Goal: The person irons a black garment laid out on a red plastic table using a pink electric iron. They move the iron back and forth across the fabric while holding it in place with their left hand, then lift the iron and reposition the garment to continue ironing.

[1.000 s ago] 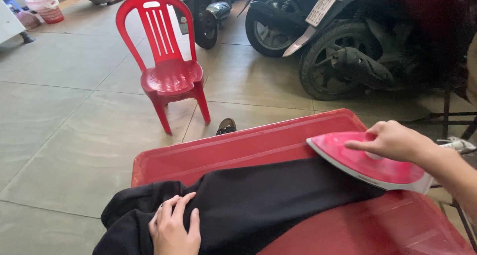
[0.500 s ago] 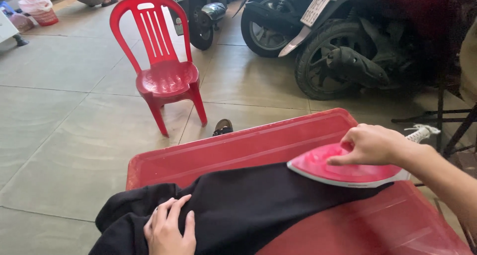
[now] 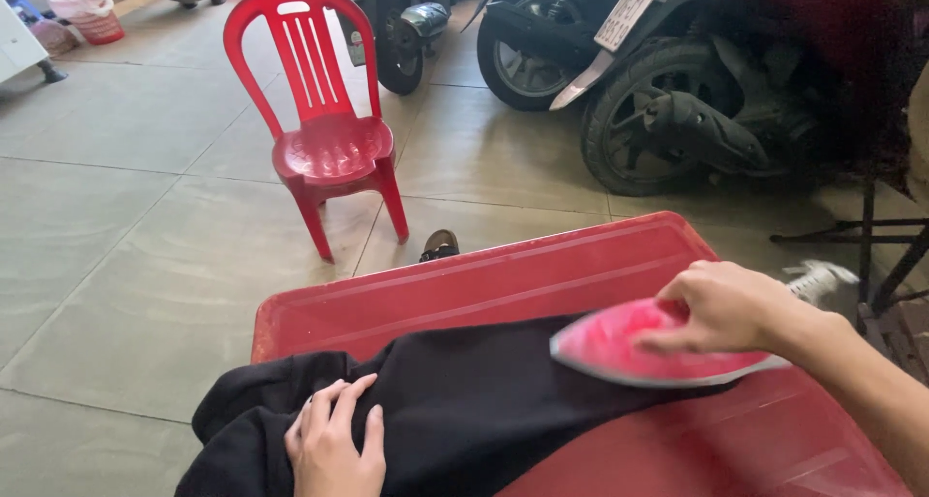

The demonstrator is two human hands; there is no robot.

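A black garment (image 3: 455,400) lies spread across a red plastic table (image 3: 484,284). My right hand (image 3: 726,308) grips the handle of a pink clothes iron (image 3: 639,347), whose soleplate rests on the right part of the garment with its tip pointing left. My left hand (image 3: 334,444) lies flat on the bunched left end of the garment, fingers apart, pressing the cloth down.
A red plastic chair (image 3: 324,120) stands on the tiled floor beyond the table. Parked motorbikes (image 3: 677,81) fill the back right. A dark shoe (image 3: 440,245) lies by the table's far edge. A metal stand (image 3: 871,255) is at the right. A pink basket (image 3: 87,13) sits far left.
My right hand has slid the iron leftward over the black garment. My left hand has stayed in place on the cloth.
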